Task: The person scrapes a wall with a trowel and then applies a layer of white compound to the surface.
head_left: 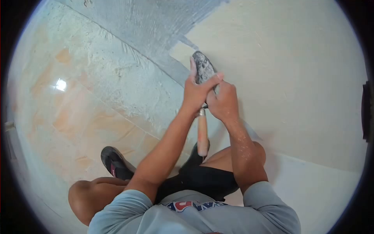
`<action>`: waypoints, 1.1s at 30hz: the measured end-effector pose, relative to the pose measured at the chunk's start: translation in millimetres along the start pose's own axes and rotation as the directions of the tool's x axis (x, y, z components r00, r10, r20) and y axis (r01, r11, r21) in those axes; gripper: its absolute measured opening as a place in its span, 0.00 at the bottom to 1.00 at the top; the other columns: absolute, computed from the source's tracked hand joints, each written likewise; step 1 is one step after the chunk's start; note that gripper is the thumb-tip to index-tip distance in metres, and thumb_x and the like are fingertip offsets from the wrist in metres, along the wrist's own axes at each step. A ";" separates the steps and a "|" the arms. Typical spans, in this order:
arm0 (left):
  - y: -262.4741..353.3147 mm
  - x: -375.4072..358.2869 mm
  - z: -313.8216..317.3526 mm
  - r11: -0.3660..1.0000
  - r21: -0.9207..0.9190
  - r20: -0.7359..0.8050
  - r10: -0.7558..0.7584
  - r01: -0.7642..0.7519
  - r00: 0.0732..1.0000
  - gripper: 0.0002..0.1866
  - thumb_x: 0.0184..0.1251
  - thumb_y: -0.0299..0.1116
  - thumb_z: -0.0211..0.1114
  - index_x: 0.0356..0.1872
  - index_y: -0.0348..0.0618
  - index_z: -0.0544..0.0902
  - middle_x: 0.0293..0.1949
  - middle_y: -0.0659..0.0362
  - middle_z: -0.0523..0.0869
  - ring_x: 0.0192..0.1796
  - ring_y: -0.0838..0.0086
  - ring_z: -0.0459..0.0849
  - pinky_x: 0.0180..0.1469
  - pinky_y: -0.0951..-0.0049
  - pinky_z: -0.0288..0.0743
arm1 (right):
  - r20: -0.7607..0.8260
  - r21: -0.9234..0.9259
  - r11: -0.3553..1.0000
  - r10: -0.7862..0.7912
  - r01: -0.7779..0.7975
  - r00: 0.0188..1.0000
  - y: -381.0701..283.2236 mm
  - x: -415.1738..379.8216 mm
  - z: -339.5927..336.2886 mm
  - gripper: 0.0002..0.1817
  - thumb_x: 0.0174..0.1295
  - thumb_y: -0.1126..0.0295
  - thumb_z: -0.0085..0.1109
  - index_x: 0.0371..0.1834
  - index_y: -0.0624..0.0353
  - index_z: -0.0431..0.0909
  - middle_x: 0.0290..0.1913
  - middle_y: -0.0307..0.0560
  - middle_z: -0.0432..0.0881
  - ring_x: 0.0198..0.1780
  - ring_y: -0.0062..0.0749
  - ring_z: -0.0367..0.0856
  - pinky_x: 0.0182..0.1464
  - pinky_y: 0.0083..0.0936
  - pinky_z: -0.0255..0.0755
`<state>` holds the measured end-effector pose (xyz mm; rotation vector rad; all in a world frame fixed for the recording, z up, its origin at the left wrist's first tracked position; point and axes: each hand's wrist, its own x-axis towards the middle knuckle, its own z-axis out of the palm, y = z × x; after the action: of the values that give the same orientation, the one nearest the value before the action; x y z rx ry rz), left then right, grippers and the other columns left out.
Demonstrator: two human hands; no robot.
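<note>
A trowel (202, 132) with a pale wooden handle points back toward my body. Ahead of its metal collar lies a long, rounded dark piece (204, 66), smeared with whitish plaster; my hands cover how it joins the handle. My left hand (196, 91) is closed around this piece from the left, one finger stretched along its side and the thumb across it. My right hand (224, 101) is clenched against its right side, touching the left thumb. The wooden handle hangs outside both palms. Under the hands is a surface with a cream plaster coat (288, 78).
A bare grey strip (136, 23) runs along the upper left of the coat. Left of a dark seam lies a plaster-splattered, orange-marbled tiled floor (78, 117). My dark shoe (115, 162) stands on it, my knees bent. A dark object (366, 111) sits at the right edge.
</note>
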<state>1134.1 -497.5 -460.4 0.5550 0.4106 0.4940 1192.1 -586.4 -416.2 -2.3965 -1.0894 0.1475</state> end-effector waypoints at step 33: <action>-0.9 5.9 -3.9 0.994 0.104 -0.058 0.051 -0.045 0.997 0.64 0.56 0.30 0.83 0.82 0.26 0.42 0.51 0.49 0.87 0.45 0.73 0.85 0.48 0.74 0.83 | -0.015 0.006 1.000 0.002 -0.002 1.000 4.5 2.7 5.4 0.11 0.59 0.70 0.59 0.35 0.70 0.79 0.31 0.71 0.83 0.38 0.71 0.84 0.39 0.53 0.77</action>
<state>1137.2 -493.4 -465.3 0.6515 0.4829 0.5388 1195.4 -584.8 -422.8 -2.3894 -1.0783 0.1336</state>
